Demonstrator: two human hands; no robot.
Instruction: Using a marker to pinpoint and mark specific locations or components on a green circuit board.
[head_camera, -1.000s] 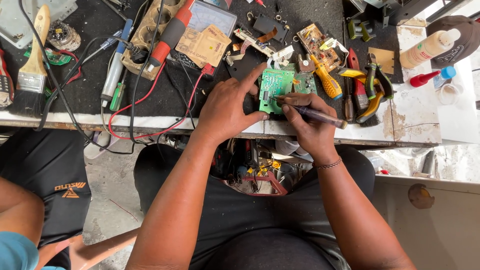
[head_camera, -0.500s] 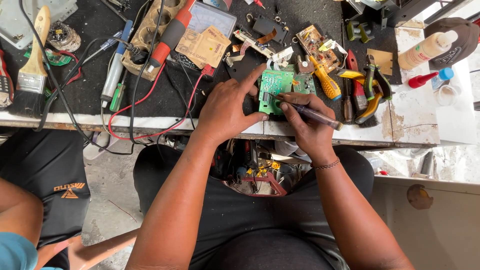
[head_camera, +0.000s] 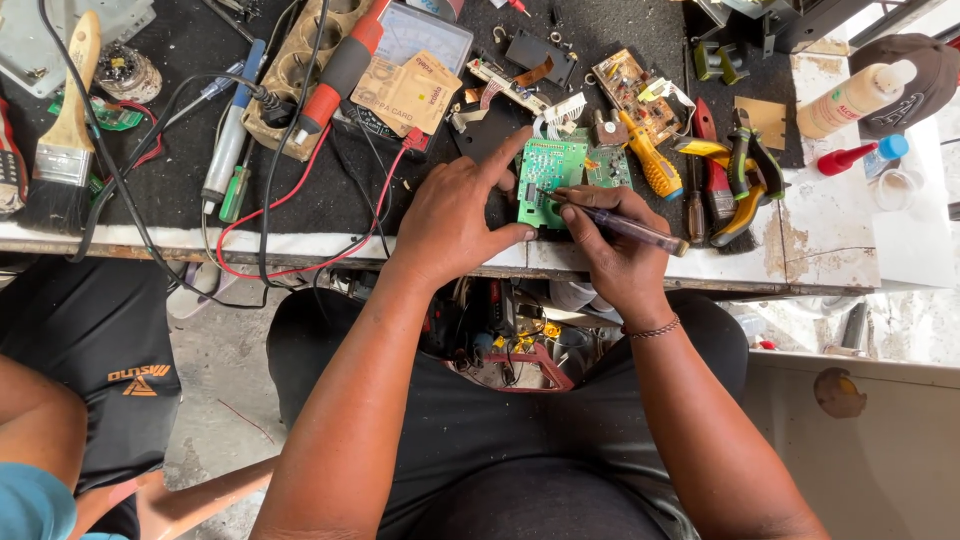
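Observation:
A small green circuit board (head_camera: 553, 175) lies near the front edge of the workbench (head_camera: 810, 255). My left hand (head_camera: 455, 215) rests beside it, thumb and forefinger pressing its left edge. My right hand (head_camera: 610, 245) grips a thin translucent screwdriver (head_camera: 625, 225) like a pen, its tip touching the board's lower middle. An opened device with coloured parts (head_camera: 515, 355) sits on my lap below the bench edge.
Pliers (head_camera: 745, 170), a yellow-handled screwdriver (head_camera: 650, 160), a second circuit board (head_camera: 640, 85) and a multimeter with red and black leads (head_camera: 420, 40) crowd the bench. A paintbrush (head_camera: 60, 130) lies at the left, bottles (head_camera: 850, 100) at the right. Another person's leg (head_camera: 60, 400) is beside me.
My hands have stayed on the board. The screwdriver tip has shifted slightly across it. The view has drifted a little.

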